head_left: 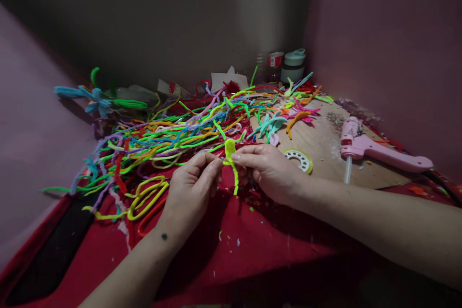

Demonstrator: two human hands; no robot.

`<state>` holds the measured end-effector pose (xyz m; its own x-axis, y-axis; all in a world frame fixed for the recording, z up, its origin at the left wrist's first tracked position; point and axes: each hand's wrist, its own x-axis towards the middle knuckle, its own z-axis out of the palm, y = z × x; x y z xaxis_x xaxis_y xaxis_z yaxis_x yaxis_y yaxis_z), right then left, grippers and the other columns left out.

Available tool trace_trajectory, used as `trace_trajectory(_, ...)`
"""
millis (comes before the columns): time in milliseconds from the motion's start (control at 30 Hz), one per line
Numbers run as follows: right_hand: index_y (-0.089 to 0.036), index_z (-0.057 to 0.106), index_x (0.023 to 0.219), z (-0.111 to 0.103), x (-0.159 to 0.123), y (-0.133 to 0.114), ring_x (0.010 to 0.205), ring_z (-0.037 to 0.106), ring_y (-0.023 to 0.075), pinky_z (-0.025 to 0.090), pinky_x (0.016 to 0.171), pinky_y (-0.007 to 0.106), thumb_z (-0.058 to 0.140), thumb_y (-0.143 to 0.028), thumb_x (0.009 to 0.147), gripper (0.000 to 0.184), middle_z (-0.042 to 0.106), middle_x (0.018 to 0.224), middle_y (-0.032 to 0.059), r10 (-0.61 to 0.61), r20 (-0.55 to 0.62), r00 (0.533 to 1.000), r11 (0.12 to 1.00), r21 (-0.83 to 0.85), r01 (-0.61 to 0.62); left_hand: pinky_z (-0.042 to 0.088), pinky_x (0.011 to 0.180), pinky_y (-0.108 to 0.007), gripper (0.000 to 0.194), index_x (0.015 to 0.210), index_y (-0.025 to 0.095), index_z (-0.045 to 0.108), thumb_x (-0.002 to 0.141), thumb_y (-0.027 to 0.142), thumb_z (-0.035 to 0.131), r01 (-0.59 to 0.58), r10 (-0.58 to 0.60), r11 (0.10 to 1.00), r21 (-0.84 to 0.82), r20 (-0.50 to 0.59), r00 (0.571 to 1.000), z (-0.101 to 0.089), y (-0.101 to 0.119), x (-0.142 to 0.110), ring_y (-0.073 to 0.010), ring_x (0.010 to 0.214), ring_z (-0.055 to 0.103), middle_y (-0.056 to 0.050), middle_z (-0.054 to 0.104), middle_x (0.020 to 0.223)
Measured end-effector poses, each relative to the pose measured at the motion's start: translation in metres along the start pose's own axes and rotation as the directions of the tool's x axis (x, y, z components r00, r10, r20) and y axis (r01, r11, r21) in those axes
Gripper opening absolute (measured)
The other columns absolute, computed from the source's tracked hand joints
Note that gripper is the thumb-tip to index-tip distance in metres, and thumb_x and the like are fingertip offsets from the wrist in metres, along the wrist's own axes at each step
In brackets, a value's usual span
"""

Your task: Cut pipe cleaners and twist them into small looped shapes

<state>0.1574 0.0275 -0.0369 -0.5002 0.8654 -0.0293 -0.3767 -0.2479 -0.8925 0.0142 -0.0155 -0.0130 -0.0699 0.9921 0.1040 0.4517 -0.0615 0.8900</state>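
Note:
Between my two hands is a yellow-green pipe cleaner [230,150], bent into a flat, rounded loop at the top with a tail hanging down. My left hand [195,179] pinches a short end of it between thumb and index finger. From the other side, my right hand [269,171] grips it just below the loop, its lower fingers curled and partly hidden. Just behind the hands spreads a large heap of loose pipe cleaners [169,137] in many colours. Beside my left wrist lie yellow bent pipe cleaners [147,202].
A pink hot glue gun [382,149] lies on a brown board [325,139] at right. Near my right hand is a tape roll [299,160]. At the back stands a teal cup [293,66]. Blue pipe-cleaner flower [97,101] at left; red cloth [231,260] covers the table.

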Motion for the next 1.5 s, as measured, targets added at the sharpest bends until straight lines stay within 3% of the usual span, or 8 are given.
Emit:
trace_trajectory(200,-0.015,0.057,0.064,-0.001,0.002,-0.002,0.045,0.042,0.0057,0.03,0.044,0.021,0.07,-0.03,0.068,0.021,0.05,0.054,-0.0044,0.01,-0.019,1.0,0.999,0.053,-0.009,0.029,0.044,-0.017,0.024,0.064,0.016,0.05,0.083,0.032,0.055,0.046,-0.044,0.998,-0.03,0.066,0.997,-0.003,0.001,0.001,-0.0046,0.046,0.036,0.006,0.044,0.051)
trace_trajectory(433,-0.015,0.06,0.064,0.0,0.002,0.002,0.043,0.042,0.0047,0.03,0.043,0.02,0.075,-0.024,0.061,0.018,0.053,0.052,-0.005,-0.015,-0.052,0.999,0.996,0.087,0.02,0.037,0.054,-0.02,0.018,0.083,0.017,0.063,0.074,0.031,0.067,0.225,-0.14,0.914,-0.337,0.258,0.956,0.002,-0.006,0.006,-0.0078,0.055,0.048,0.001,0.059,0.066)
trace_trajectory(600,-0.016,0.062,0.069,-0.001,0.0,0.0,0.048,0.046,0.0057,0.034,0.047,0.02,0.072,-0.027,0.067,0.015,0.055,0.058,-0.0049,-0.023,0.013,1.0,0.997,0.074,0.022,0.034,0.052,-0.021,0.015,0.072,0.015,0.066,0.075,0.03,0.066,0.269,-0.141,0.88,-0.391,0.327,0.935,0.005,-0.012,0.006,-0.0067,0.051,0.043,0.001,0.057,0.059)
trace_trajectory(833,-0.014,0.068,0.062,-0.002,-0.003,-0.009,0.06,0.05,0.0084,0.038,0.057,0.022,0.063,-0.026,0.076,0.019,0.059,0.062,-0.0008,-0.269,-0.068,0.961,0.904,-0.362,0.228,0.03,0.048,-0.021,0.02,0.059,0.014,0.061,0.071,0.027,0.069,0.257,-0.177,0.928,-0.269,0.288,0.941,0.002,-0.006,0.005,-0.0066,0.047,0.04,0.003,0.05,0.05)
trace_trajectory(1000,-0.016,0.069,0.073,-0.002,-0.003,-0.008,0.058,0.05,0.0088,0.039,0.055,0.022,0.063,-0.035,0.077,0.021,0.062,0.067,-0.0002,-0.213,-0.08,0.974,0.942,-0.28,0.183,0.033,0.052,-0.02,0.012,0.071,0.015,0.064,0.072,0.026,0.069,0.302,-0.193,0.885,-0.354,0.31,0.931,-0.002,-0.005,0.004,-0.0063,0.052,0.043,0.003,0.054,0.06)
trace_trajectory(1133,-0.015,0.066,0.07,0.0,-0.003,-0.008,0.055,0.049,0.0075,0.038,0.052,0.02,0.068,-0.028,0.071,0.013,0.06,0.064,-0.0019,-0.125,-0.015,0.992,0.973,-0.2,0.12,0.035,0.054,-0.02,0.011,0.07,0.015,0.061,0.073,0.024,0.067,0.31,-0.188,0.855,-0.416,0.309,0.932,-0.003,-0.004,0.003,-0.0063,0.053,0.045,0.003,0.055,0.061)
trace_trajectory(1233,-0.013,0.063,0.063,0.001,-0.003,-0.009,0.049,0.047,0.007,0.036,0.047,0.02,0.065,-0.02,0.07,0.01,0.056,0.056,-0.0026,-0.076,-0.041,0.996,0.963,-0.26,0.063,0.034,0.051,-0.019,0.014,0.066,0.015,0.057,0.073,0.022,0.067,0.281,-0.176,0.863,-0.419,0.272,0.946,-0.002,-0.002,0.003,-0.0054,0.05,0.043,0.004,0.052,0.056)
trace_trajectory(1500,-0.013,0.061,0.06,0.0,-0.003,-0.01,0.044,0.045,0.0066,0.033,0.043,0.02,0.055,-0.015,0.072,0.014,0.054,0.05,-0.0024,-0.079,-0.037,0.996,0.891,-0.451,0.054,0.039,0.052,-0.02,0.023,0.089,0.02,0.059,0.068,0.021,0.07,0.253,-0.192,0.852,-0.459,0.177,0.965,0.001,0.001,0.003,-0.0082,0.053,0.05,0.003,0.058,0.065)
